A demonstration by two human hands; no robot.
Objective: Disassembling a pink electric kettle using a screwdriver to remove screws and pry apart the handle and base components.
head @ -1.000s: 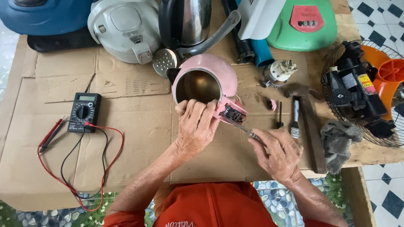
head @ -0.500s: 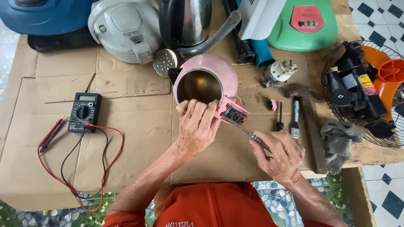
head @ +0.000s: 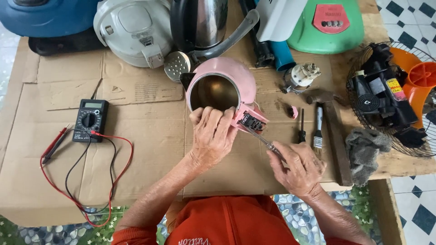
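A cardboard-covered wooden table (head: pixel 399 170) stands on checkered floor tiles (head: pixel 422 213) in daylight.

The round pink plastic kettle (head: pixel 229 81) looks glossy, with a shiny metal inside. At nine o'clock of it lies matt, rough brown cardboard (head: pixel 136 136).

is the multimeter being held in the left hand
No, the left hand grips the pink kettle; the multimeter lies untouched on the cardboard.

A small home appliance repair workshop: a cardboard-covered table (head: pixel 136 181) crowded with a multimeter (head: pixel 91 119), rice cooker (head: pixel 134 29), kettles, a dismantled fan (head: pixel 390 97), a hammer (head: pixel 334 131), a brush (head: pixel 319 127), above a tiled, pebbled floor
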